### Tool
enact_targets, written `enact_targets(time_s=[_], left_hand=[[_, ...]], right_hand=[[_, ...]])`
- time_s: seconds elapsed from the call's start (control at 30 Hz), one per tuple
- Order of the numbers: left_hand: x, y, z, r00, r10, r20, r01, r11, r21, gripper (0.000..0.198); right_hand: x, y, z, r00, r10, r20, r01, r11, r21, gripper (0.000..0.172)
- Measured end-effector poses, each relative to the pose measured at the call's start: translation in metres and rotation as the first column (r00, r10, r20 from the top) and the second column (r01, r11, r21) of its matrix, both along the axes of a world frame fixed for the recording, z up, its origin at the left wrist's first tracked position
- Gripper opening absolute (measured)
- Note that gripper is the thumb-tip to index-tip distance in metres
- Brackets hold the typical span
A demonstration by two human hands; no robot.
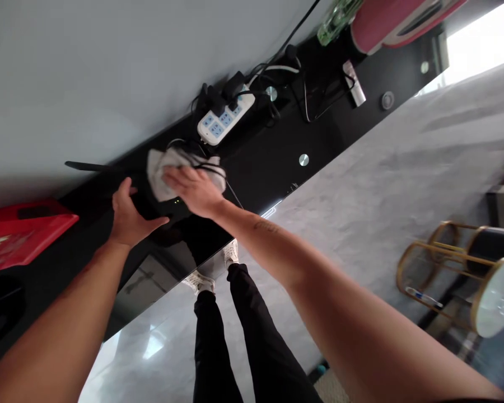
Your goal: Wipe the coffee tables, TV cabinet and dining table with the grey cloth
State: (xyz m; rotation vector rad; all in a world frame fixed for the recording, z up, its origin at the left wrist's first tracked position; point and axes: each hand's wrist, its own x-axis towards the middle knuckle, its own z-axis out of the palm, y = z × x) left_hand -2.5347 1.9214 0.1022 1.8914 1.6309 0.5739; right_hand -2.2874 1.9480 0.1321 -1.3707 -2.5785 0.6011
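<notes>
My right hand [193,189] presses a crumpled grey-white cloth [157,173] onto a dark device, its fingers bent over the fabric. Under and beside the cloth is a black router [177,211] with small lit lights; a flat black antenna [88,166] sticks out to the left. My left hand [130,218] grips the router's left side, thumb and fingers apart around it. Most of the router's outline is lost against the glossy black tabletop [269,151], and the cloth covers part of it. A thin dark cable crosses the cloth.
A white power strip [227,116] with black plugs lies by the wall, cables trailing right. Farther along are a silver-pink device [353,84], a green glass object [338,22] and a pink appliance [386,25]. A red bag [29,232] sits left; a gold-framed stand [441,252] is right.
</notes>
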Motion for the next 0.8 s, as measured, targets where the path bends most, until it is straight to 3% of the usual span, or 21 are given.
enact_targets(time_s=[0.07, 0.13, 0.3, 0.4, 0.47, 0.6, 0.7, 0.8], left_hand=[[0.001, 0.002, 0.004, 0.997, -0.054, -0.06, 0.057, 0.997, 0.056, 0.165], [0.005, 0.007, 0.009, 0.988, -0.126, -0.089, 0.132, 0.989, 0.067, 0.166], [0.014, 0.016, 0.015, 0.984, -0.146, -0.104, 0.148, 0.989, 0.013, 0.163], [0.01, 0.013, 0.016, 0.989, -0.096, -0.115, 0.097, 0.995, -0.002, 0.158], [0.002, 0.01, 0.017, 0.988, -0.088, -0.124, 0.089, 0.996, 0.003, 0.156], [-0.012, -0.003, 0.022, 0.983, -0.1, -0.152, 0.107, 0.993, 0.044, 0.154], [-0.011, -0.017, 0.035, 0.984, -0.035, -0.178, 0.053, 0.993, 0.103, 0.148], [0.003, -0.019, 0.054, 0.979, 0.081, -0.19, -0.066, 0.994, 0.084, 0.12]], right_hand=[[0.032, 0.006, -0.001, 0.984, -0.178, -0.024, 0.176, 0.983, -0.054, 0.053], [0.049, 0.011, -0.005, 0.963, -0.262, -0.062, 0.255, 0.961, -0.107, 0.053], [0.063, 0.016, -0.023, 0.959, -0.165, -0.232, 0.137, 0.982, -0.132, 0.05], [0.101, 0.008, -0.029, 0.929, -0.239, -0.282, 0.242, 0.97, -0.025, 0.054], [0.142, -0.004, -0.03, 0.909, -0.348, -0.228, 0.367, 0.929, 0.046, 0.058], [0.212, -0.036, -0.037, 0.809, -0.586, 0.036, 0.579, 0.807, 0.116, 0.061], [0.222, -0.059, -0.048, 0.748, -0.633, 0.2, 0.624, 0.773, 0.113, 0.062], [0.21, -0.071, -0.057, 0.734, -0.641, 0.226, 0.635, 0.765, 0.107, 0.067]])
